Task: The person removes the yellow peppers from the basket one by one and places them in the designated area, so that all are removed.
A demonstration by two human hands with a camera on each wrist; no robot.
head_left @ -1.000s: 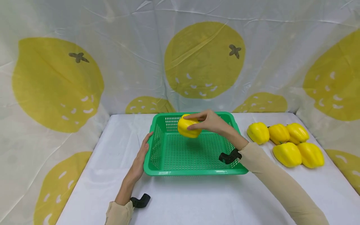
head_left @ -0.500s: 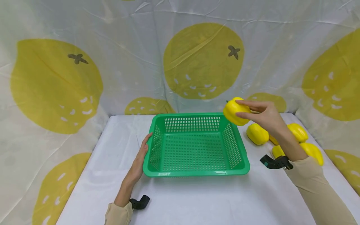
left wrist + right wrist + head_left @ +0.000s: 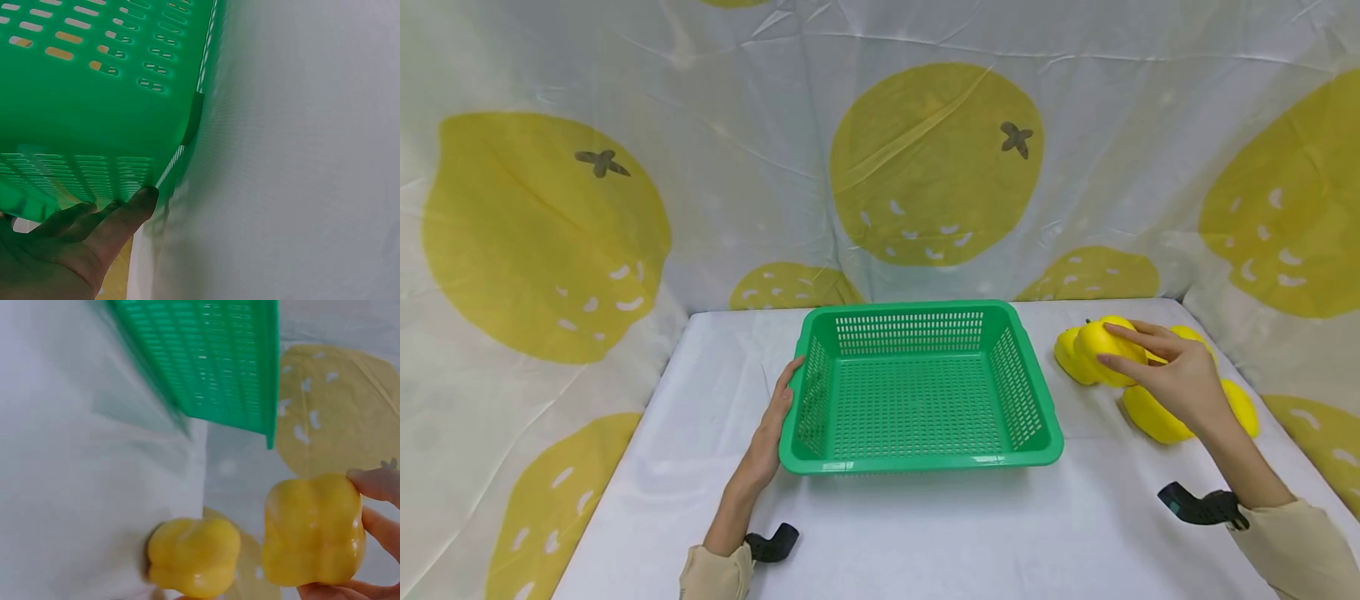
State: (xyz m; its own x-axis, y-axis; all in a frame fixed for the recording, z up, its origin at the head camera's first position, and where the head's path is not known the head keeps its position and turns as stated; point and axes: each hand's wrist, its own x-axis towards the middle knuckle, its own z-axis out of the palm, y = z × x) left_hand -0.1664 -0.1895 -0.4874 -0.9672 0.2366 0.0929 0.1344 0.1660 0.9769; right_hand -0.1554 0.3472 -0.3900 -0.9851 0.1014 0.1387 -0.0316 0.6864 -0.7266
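Note:
My right hand [image 3: 1180, 371] pinches a yellow bell pepper [image 3: 1108, 350] between thumb and fingers. It holds the pepper over the group of yellow bell peppers [image 3: 1157, 417] at the right of the table, partly hiding them. In the right wrist view the held pepper [image 3: 314, 530] is beside another pepper [image 3: 195, 556] that sits on the cloth. A green perforated basket [image 3: 921, 463] stands at the table's middle, nothing in it. Along its left side lies my left hand [image 3: 771, 425], fingers extended against the outer wall, as the left wrist view of these fingers [image 3: 122, 222] shows.
A white cloth [image 3: 925, 533] covers the table. Behind and at both sides hangs a pale curtain [image 3: 760, 183] printed with large lemons. The basket's right rim [image 3: 1037, 383] stands between the peppers and the left hand.
My right hand has carried the bell pepper from over the basket, out past its right rim, and down to the pepper group. The left hand and basket stay put.

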